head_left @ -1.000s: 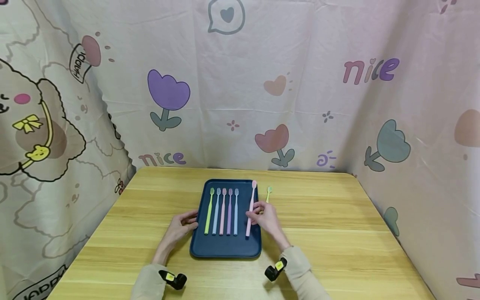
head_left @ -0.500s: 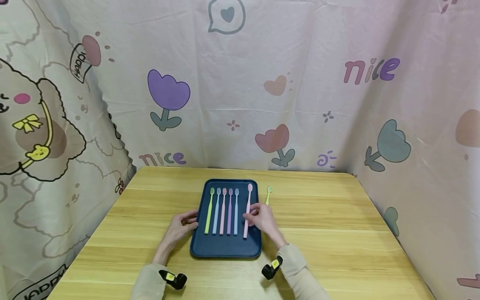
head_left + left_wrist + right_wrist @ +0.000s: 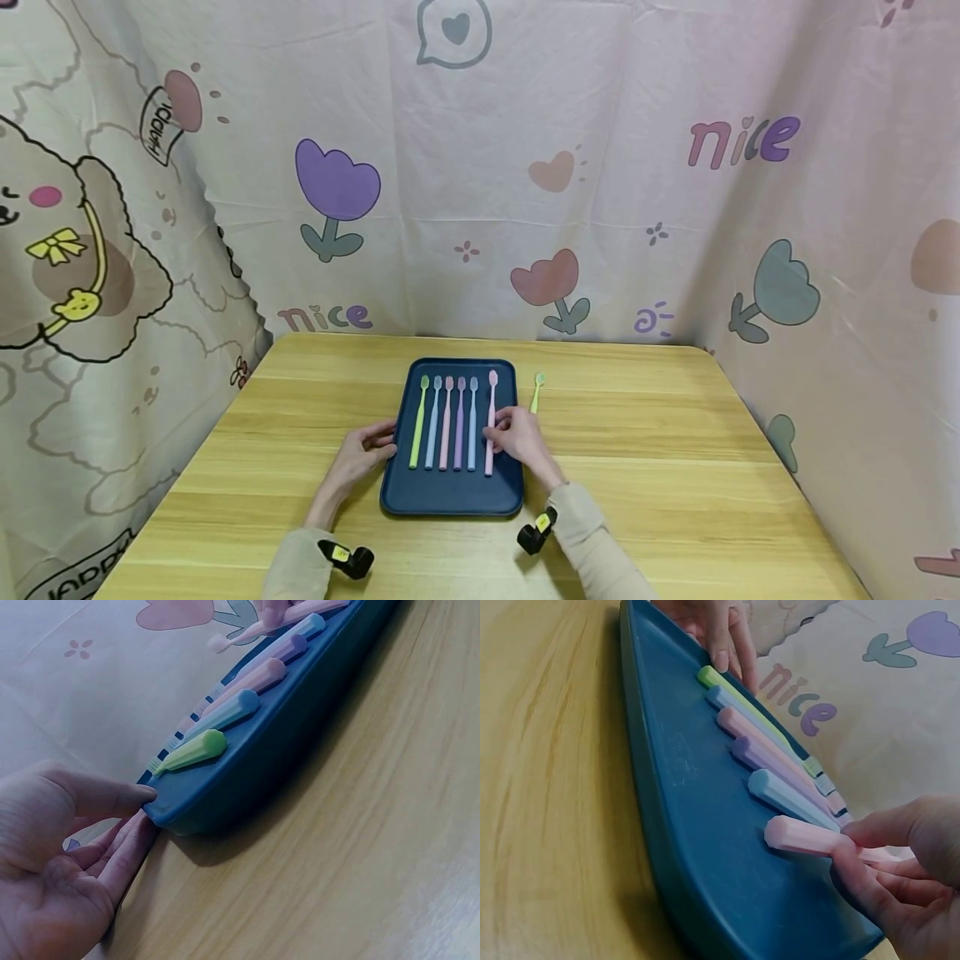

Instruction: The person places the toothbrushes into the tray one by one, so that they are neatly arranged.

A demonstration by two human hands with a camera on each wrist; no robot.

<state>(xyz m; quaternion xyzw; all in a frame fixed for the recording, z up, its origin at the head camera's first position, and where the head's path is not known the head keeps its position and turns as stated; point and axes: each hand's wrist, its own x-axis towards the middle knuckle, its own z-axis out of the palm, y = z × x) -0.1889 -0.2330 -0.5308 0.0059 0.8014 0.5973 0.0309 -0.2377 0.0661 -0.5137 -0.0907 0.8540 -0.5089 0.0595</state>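
Note:
In the head view my right hand (image 3: pixel 521 435) pinches a pink toothbrush (image 3: pixel 491 400) by its handle, over the right part of a dark blue tray (image 3: pixel 450 498). Thumb and fingertips close on that handle in the right wrist view. To its left, lined up with heads pointing away, lie a green toothbrush (image 3: pixel 417 429), a blue toothbrush (image 3: pixel 432 429), another pink toothbrush (image 3: pixel 446 429), a purple toothbrush (image 3: pixel 459 429) and a second blue toothbrush (image 3: pixel 472 429). My left hand (image 3: pixel 362 458) holds the tray's left edge, thumb on the rim (image 3: pixel 154 819) and fingers against the side.
A yellow-green toothbrush (image 3: pixel 537 387) lies on the wooden table (image 3: pixel 645 450) right of the tray, its lower part hidden by my right hand. A printed curtain (image 3: pixel 465 167) hangs behind the table and along its sides.
My right hand has carried the pink toothbrush leftward from the tray's right rim toward the row, and the brush now stands straighter. The left hand and the tray have stayed put.

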